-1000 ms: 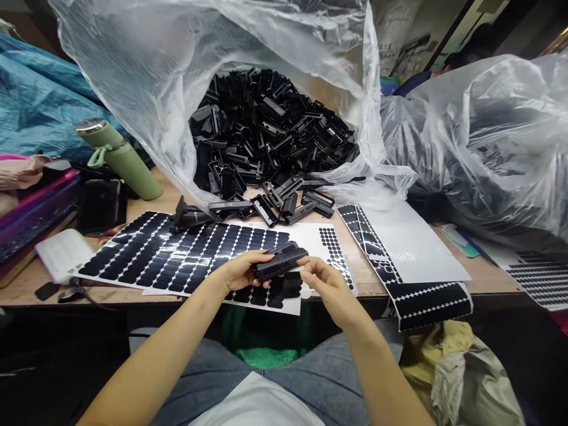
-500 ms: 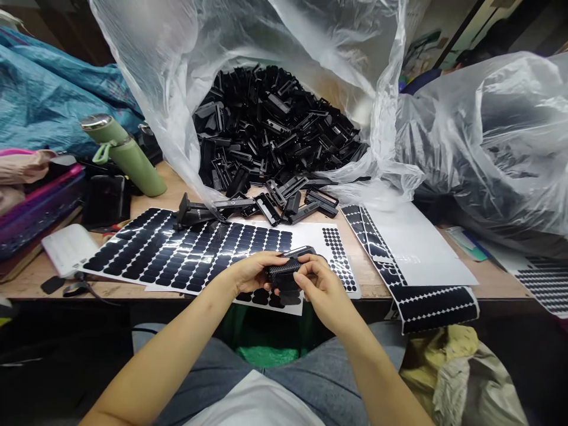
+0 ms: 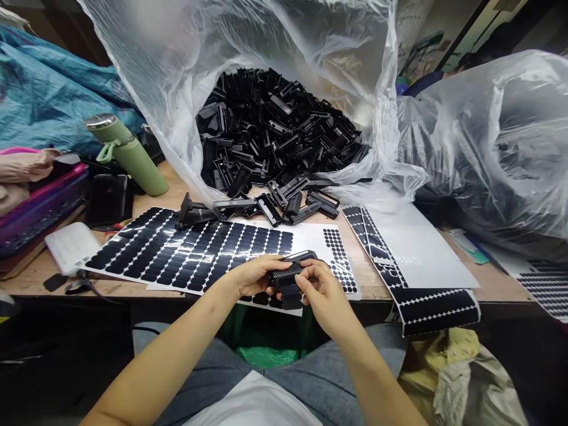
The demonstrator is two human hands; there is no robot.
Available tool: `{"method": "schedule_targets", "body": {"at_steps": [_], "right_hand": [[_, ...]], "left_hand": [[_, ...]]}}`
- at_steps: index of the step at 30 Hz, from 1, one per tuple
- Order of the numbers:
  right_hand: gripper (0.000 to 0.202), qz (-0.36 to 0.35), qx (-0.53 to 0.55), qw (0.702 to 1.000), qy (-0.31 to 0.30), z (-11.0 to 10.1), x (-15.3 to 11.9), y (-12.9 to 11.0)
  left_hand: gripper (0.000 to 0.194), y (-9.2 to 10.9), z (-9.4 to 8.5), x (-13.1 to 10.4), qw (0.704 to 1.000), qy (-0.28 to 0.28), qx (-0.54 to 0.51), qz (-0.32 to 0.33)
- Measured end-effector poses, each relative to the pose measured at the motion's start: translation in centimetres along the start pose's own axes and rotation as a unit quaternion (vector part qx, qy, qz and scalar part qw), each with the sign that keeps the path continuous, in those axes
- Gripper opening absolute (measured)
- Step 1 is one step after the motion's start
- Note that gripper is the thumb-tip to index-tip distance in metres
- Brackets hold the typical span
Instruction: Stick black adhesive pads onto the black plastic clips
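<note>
Between my hands, just above the table's front edge, is a black plastic part (image 3: 286,276) with a ribbed, carbon-look face. My left hand (image 3: 255,275) is closed on its left end, thumb on top. My right hand (image 3: 320,287) grips its right side with bent fingers; whether a small sticker is under those fingertips I cannot tell. Beneath and beyond the hands lies a sheet of black stickers (image 3: 190,251) in rows, with small round ones (image 3: 339,254) at its right. Several like black parts (image 3: 288,201) lie loose behind the sheet.
A clear plastic bag (image 3: 177,118) opens toward me, full of black parts (image 3: 270,130). At left stand a green bottle (image 3: 135,160) and a white box (image 3: 72,248). More sticker strips (image 3: 439,307) and a white sheet (image 3: 417,248) lie right, overhanging the edge.
Both hands stay close together on the black part, which has tipped slightly, showing more of its lower flap. The view has shifted a little.
</note>
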State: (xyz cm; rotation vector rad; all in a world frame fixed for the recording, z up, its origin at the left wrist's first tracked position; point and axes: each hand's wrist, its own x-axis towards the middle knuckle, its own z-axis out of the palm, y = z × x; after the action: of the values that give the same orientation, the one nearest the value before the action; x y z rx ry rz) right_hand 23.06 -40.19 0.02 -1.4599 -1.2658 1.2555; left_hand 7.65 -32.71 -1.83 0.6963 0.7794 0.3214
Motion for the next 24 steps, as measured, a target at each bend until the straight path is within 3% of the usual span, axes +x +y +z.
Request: {"method": "schedule_targets", "body": {"at_steps": [11, 24], "right_hand": [[0.023, 0.009, 0.024, 1.0, 0.008, 0.2, -0.4, 0.2], [0.017, -0.038, -0.084, 0.992, 0.081, 0.9, -1.2, 0.1]], "left_hand": [[0.021, -0.3, -0.1, 0.0, 1.0, -0.008, 0.006, 0.001], [0.025, -0.3, 0.4, -0.1, 1.0, 0.0, -0.004, -0.005]]}}
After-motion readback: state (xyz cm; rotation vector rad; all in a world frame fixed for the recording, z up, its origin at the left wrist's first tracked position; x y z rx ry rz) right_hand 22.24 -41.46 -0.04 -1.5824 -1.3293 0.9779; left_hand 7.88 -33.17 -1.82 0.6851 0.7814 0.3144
